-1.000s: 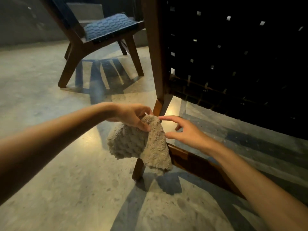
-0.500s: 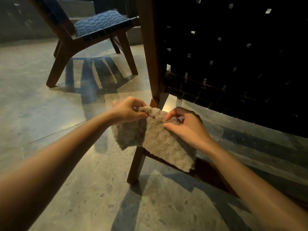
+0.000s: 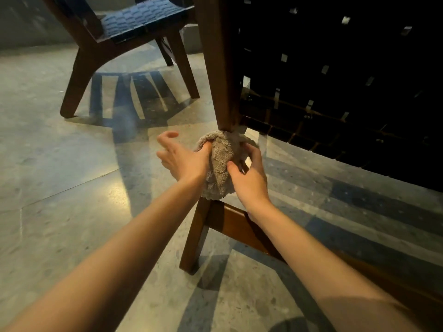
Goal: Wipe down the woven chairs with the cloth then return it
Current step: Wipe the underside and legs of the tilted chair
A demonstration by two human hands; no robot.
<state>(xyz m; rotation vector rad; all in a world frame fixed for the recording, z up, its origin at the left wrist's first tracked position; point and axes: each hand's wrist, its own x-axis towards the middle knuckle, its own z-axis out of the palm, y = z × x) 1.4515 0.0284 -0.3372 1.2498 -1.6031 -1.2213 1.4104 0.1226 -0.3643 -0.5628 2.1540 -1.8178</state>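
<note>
Beige terry, nubbly and soft, the cloth (image 3: pixel 221 168) is bunched round the near chair's dark wooden frame (image 3: pixel 221 68) just under the upright, above the slanted leg (image 3: pixel 195 238); the right hand (image 3: pixel 249 173) grips it, thumb and fingers wrapped about; the left hand (image 3: pixel 184 159) only pushes its thumb into a fold, fingers spread loose and clear. I'd judge the wiping midway at best; the black strap webbing (image 3: pixel 335 80), the second chair (image 3: pixel 143 17) beyond on the polished speckled floor (image 3: pixel 60 164), and returning the cloth seem left.
</note>
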